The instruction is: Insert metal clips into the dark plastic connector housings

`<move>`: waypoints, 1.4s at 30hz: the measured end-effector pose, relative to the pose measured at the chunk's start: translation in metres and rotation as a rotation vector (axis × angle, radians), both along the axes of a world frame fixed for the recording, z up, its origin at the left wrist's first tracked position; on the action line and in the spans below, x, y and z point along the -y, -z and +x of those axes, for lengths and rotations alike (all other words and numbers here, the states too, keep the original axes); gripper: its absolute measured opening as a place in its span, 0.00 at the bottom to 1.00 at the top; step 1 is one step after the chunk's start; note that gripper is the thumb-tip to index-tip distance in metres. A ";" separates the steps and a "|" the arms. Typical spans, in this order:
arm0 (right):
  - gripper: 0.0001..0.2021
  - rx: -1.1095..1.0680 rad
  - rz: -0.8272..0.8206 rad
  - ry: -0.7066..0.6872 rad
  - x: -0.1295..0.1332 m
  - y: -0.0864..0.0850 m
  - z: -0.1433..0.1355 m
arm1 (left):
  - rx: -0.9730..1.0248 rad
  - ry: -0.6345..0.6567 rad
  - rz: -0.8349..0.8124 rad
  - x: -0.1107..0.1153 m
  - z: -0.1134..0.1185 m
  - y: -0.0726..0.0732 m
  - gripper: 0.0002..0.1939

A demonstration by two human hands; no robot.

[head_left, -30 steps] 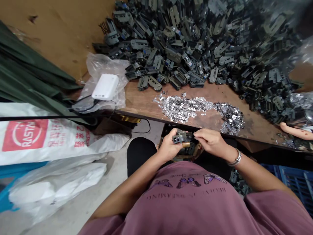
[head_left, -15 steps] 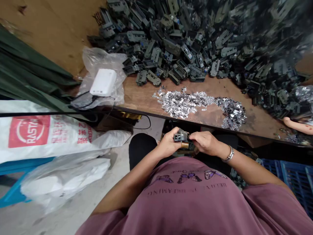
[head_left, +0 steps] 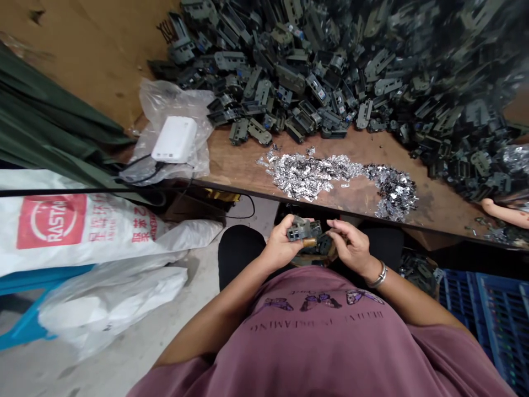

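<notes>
In my left hand (head_left: pixel 281 246) is a dark grey-green part (head_left: pixel 305 229), held over my lap just below the table edge. A brownish-gold band or piece (head_left: pixel 309 242) shows at its lower side, by my fingers. My right hand (head_left: pixel 351 245) is just right of the part, its thumb and fingertips near each other; whatever they pinch, if anything, is too small to make out. Small shiny metal pieces (head_left: pixel 303 175) lie in a heap on the table (head_left: pixel 235 160), with a darker heap (head_left: pixel 394 193) to the right.
Many similar dark parts (head_left: pixel 289 77) are piled across the back of the table. A white box (head_left: pixel 174 139) with a cable lies on clear plastic at the left. White sacks (head_left: pixel 103 220) are at the lower left, blue crates (head_left: pixel 504 314) at the lower right. Another person's arm (head_left: pixel 504 212) shows at right.
My right hand has drawn back to the right, away from the part. The part in my left hand has shifted slightly left and shows more of its right end.
</notes>
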State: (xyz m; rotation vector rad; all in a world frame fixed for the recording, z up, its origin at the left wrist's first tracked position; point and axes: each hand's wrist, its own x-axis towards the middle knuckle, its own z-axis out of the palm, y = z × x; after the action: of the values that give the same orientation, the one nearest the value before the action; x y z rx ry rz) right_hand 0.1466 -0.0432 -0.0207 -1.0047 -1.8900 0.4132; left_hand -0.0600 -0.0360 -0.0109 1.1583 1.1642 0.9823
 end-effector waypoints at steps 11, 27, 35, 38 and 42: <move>0.14 0.249 0.161 -0.212 -0.010 0.001 0.000 | -0.137 0.165 0.086 0.006 0.002 0.001 0.14; 0.16 -0.689 -0.918 -0.003 -0.004 -0.002 -0.014 | -0.049 -0.023 0.138 0.006 0.005 0.002 0.18; 0.17 -0.988 -1.286 -0.250 -0.016 0.004 -0.023 | 0.004 0.035 0.178 0.012 0.005 0.018 0.20; 0.22 -0.959 -1.244 -0.252 -0.015 0.005 -0.013 | 0.075 0.199 0.053 0.010 -0.004 0.011 0.33; 0.26 -0.691 -1.090 -0.245 -0.011 0.004 -0.007 | 0.253 0.266 -0.242 0.004 -0.001 -0.006 0.30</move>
State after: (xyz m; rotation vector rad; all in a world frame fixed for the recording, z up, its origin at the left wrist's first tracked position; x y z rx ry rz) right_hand 0.1401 -0.0325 -0.0244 -1.0599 -1.0725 1.7976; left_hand -0.0613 -0.0401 -0.0051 0.9361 0.8740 0.7369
